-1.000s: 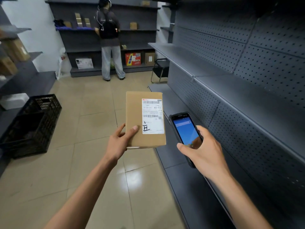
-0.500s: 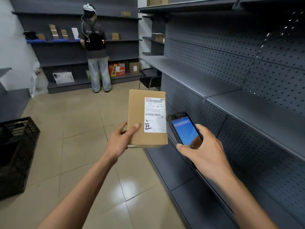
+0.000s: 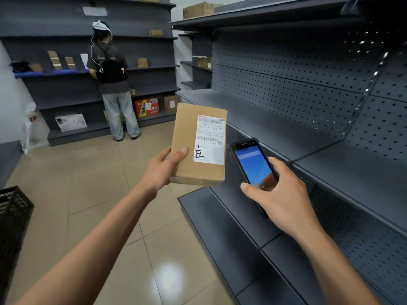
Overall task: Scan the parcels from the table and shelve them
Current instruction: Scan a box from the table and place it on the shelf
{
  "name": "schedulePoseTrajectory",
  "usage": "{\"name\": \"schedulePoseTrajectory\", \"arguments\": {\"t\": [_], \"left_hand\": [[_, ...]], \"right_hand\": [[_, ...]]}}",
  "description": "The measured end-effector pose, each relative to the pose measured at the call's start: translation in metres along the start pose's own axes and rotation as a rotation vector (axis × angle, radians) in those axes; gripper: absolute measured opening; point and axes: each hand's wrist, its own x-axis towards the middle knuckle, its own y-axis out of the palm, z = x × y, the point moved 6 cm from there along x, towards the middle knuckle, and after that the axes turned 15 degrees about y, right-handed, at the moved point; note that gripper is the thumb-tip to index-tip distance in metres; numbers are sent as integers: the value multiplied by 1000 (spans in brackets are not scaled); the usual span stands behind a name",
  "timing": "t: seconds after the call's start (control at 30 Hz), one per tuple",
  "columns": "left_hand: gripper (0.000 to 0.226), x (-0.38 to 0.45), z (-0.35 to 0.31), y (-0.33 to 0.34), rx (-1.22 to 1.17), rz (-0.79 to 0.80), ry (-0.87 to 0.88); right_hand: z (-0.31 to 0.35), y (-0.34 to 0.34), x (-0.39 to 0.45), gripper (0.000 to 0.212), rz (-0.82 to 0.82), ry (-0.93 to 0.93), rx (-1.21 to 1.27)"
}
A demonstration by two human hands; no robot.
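My left hand [image 3: 161, 170] grips a flat brown cardboard parcel [image 3: 189, 137] by its lower left corner, thumb on its face. The parcel stands upright in the air, and its white shipping label [image 3: 210, 139] with barcodes and a handwritten mark faces me. Just right of it, my right hand [image 3: 284, 194] holds a black handheld scanner [image 3: 253, 164] with a lit blue screen, thumb at the screen's lower edge. Both are raised in front of the grey metal shelving [image 3: 275, 128] on my right.
The grey pegboard shelves on the right are bare at several levels. A person [image 3: 112, 84] stands at the far shelving [image 3: 66, 73], which carries small boxes. A black plastic crate [image 3: 13, 221] sits on the tiled floor at the left.
The view has swung to the right and nearer to the right-hand shelving; the crate has slid toward the left edge. The parcel and scanner keep the same pose in my hands.
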Motion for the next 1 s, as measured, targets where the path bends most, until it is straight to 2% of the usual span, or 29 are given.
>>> {"name": "schedulePoseTrajectory", "arguments": {"t": [0.07, 0.13, 0.2, 0.37, 0.63, 0.73, 0.83, 1.0], "left_hand": [[29, 28, 0, 4, 13, 8, 7], [23, 53, -2, 8, 15, 0, 16], [25, 74, -5, 13, 13, 0, 30], [25, 127, -12, 27, 42, 18, 60], [33, 208, -21, 38, 59, 87, 84], [36, 242, -17, 37, 67, 132, 54], [49, 279, -6, 37, 40, 179, -17], [53, 353, 14, 35, 59, 260, -48]], "right_hand": [[5, 0, 18, 75, -18, -10, 16], [9, -2, 35, 67, -34, -22, 21], [13, -5, 50, 59, -45, -30, 13], [26, -12, 81, 53, -75, -45, 10], [47, -3, 130, 52, -102, -40, -3], [55, 8, 149, 53, -122, -33, -13], [66, 23, 168, 55, -126, -7, -19], [96, 54, 213, 57, -168, 23, -23]]}}
